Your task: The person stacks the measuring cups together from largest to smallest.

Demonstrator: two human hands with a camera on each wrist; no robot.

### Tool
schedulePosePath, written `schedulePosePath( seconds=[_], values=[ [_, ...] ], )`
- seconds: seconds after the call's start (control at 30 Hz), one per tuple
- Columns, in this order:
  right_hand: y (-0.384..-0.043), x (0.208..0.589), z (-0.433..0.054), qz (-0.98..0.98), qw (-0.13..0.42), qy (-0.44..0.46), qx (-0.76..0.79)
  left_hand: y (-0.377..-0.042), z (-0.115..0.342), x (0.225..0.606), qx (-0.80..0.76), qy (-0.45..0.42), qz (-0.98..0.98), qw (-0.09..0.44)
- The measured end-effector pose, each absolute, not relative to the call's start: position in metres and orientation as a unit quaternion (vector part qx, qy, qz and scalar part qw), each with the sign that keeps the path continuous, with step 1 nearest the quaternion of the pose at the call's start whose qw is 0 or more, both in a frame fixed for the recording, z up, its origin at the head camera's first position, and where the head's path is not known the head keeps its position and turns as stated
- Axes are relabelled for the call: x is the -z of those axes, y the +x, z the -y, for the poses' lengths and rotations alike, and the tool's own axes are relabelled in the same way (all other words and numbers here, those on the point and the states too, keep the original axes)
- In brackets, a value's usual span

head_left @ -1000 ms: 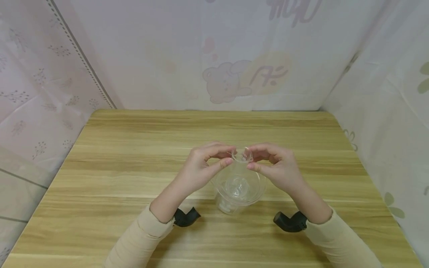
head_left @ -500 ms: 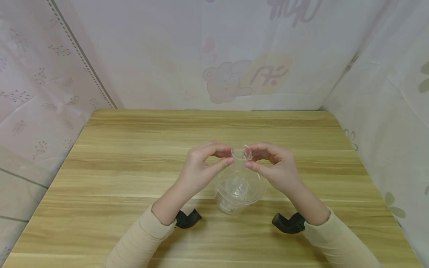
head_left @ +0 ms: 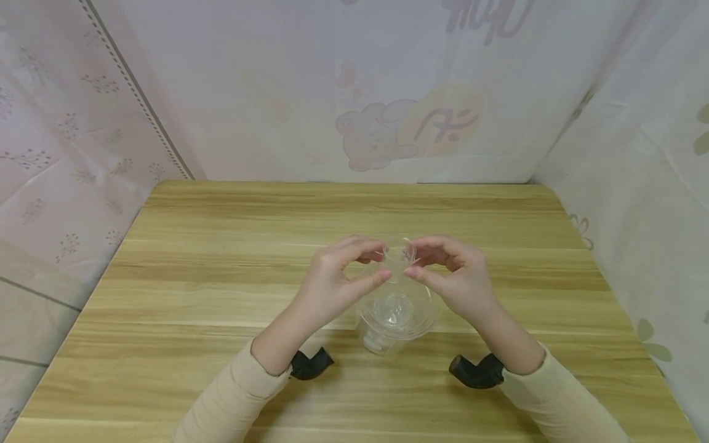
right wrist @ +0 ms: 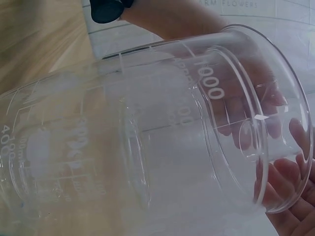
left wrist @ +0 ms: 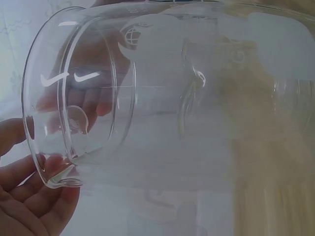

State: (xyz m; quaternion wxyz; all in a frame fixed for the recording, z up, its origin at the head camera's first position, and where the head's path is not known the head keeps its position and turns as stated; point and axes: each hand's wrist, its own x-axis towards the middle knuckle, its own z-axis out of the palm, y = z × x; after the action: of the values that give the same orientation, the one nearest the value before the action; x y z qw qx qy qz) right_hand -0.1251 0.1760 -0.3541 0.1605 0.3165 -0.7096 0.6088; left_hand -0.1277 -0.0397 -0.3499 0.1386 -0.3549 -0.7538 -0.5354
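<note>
Clear glass, a small cup (head_left: 400, 253) is pinched between the fingers of the left hand (head_left: 332, 280) and right hand (head_left: 460, 277), just above a graduated beaker (head_left: 394, 317) on the wooden surface (head_left: 221, 246), seemingly mid-handling; lowering it wants steadiness.

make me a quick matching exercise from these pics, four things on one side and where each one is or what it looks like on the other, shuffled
Things
1. small clear cup
2. large glass beaker
3. bear print
4. table

Descriptions
A. on the back wall
B. pale wood grain
C. pinched between the left hand and right hand
D. standing on the table under the hands

Pairs: 1-C, 2-D, 3-A, 4-B
</note>
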Motion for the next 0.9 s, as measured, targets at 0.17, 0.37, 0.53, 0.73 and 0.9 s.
schedulePosePath(
  seconds=[0.17,0.37,0.53,0.73,0.9],
  values=[
    [-0.1247,0.3548,-0.1757,0.717,0.165,0.301,-0.606,-0.1263,0.0388,0.3493,0.5,-0.37,0.771,0.136],
    [-0.1241,0.3549,-0.1754,0.707,0.159,0.305,-0.618,-0.1251,0.0366,0.3486,0.485,-0.381,0.773,0.149],
    [-0.1227,0.3542,-0.1742,0.705,0.152,0.311,-0.619,-0.1242,0.0349,0.349,0.487,-0.386,0.767,0.158],
    [-0.1222,0.3563,-0.1743,0.708,0.148,0.314,-0.615,-0.1241,0.034,0.3512,0.491,-0.384,0.766,0.159],
    [-0.1229,0.3574,-0.1748,0.703,0.149,0.32,-0.617,-0.1237,0.0339,0.352,0.486,-0.383,0.768,0.165]
  ],
)
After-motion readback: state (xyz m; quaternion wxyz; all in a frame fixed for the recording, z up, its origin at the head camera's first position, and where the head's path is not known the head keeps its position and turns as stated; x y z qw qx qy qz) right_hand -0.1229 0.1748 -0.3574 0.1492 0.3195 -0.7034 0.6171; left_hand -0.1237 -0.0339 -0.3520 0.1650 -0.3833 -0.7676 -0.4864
